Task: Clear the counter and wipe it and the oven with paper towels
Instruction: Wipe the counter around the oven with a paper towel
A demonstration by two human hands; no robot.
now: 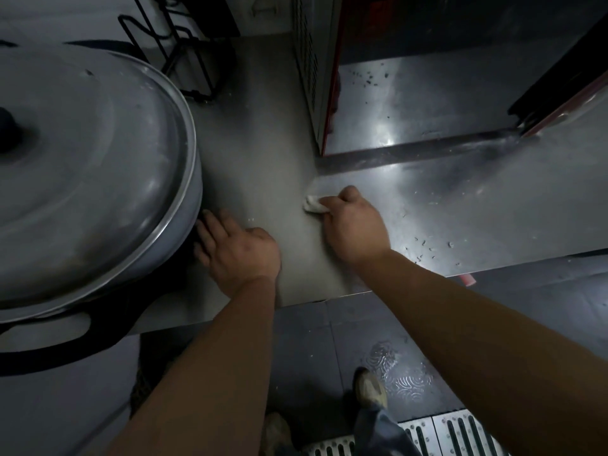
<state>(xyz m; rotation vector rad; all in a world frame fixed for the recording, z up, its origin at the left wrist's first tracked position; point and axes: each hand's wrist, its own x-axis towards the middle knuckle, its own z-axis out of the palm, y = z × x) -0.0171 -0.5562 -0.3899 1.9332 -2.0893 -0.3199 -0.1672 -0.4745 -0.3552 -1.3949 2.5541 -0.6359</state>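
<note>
A: Status on the hands?
B: Right hand [353,222] has its fingers curled round a wad of paper towel [313,204], pressed to the bench [256,166] at the corner of the open oven door [460,205]. Left hand [238,250] lies flat, fingers straight, beside the big lidded pot [88,179].
A: Any labels readable?
B: None legible. Crumbs [424,245] on the door.
</note>
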